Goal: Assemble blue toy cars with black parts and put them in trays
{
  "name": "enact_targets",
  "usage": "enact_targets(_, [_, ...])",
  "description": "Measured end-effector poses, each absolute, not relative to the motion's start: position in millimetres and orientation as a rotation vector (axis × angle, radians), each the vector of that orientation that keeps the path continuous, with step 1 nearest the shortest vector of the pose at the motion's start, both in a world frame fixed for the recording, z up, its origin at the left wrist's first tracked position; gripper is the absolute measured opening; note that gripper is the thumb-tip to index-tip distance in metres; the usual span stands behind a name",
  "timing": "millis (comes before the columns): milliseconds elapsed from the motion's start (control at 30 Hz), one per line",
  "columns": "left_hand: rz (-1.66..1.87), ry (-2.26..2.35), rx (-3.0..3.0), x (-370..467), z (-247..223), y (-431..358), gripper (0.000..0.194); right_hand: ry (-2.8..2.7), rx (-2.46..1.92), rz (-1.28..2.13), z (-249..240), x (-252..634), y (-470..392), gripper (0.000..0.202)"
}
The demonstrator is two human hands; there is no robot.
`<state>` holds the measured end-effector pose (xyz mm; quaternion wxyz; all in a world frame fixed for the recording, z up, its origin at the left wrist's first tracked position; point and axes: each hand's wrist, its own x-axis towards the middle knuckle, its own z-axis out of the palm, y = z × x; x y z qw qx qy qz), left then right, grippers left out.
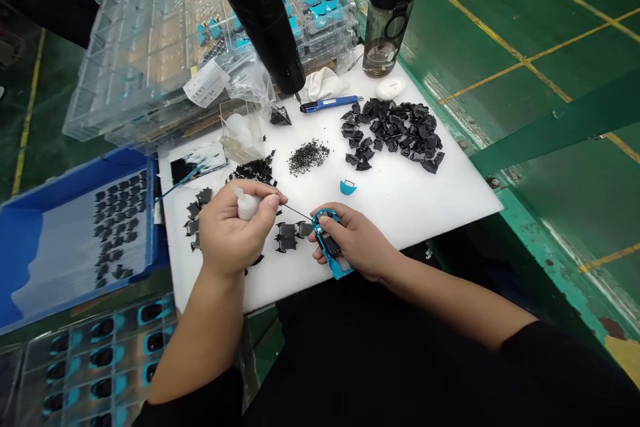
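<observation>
My left hand (240, 223) is closed, with a thin dark rod (297, 212) sticking out from its fingertips. Something white and soft-looking (247, 204) shows in the same grip; I cannot tell whether it belongs to the rod. The rod's tip reaches the blue plastic shell (340, 269) that my right hand (357, 240) grips by its side. Black parts (331, 244) sit inside this shell. Just left of it, several black moulded pieces (287, 237) lie on the white board (400, 213). A small blue curved piece (348, 187) rests beyond my right hand.
A heap of black parts (400, 127), a pile of tiny black pieces (309, 157) and a blue utility knife (330, 104) lie on the board. A dark bottle (390, 20) stands behind. A black tube (255, 13) hangs overhead. At left are a blue bin (20, 233) and clear compartment trays (120, 67).
</observation>
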<state>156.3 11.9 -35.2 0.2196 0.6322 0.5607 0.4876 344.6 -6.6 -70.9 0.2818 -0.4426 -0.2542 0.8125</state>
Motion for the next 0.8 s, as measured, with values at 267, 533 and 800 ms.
enact_targets(267, [1.347,1.549,1.747,155,-35,12,0.007,-0.706,-1.177,2.171,-72,345,-7,0.016])
enact_targets(533, [1.510,1.538,1.639,148,-26,13,0.016,-0.706,-1.137,2.173,-74,346,-8,0.019])
enact_targets(800, [1.741,2.280,1.917,94,19,48,0.010,-0.736,-1.190,2.159,-73,347,-7,0.032])
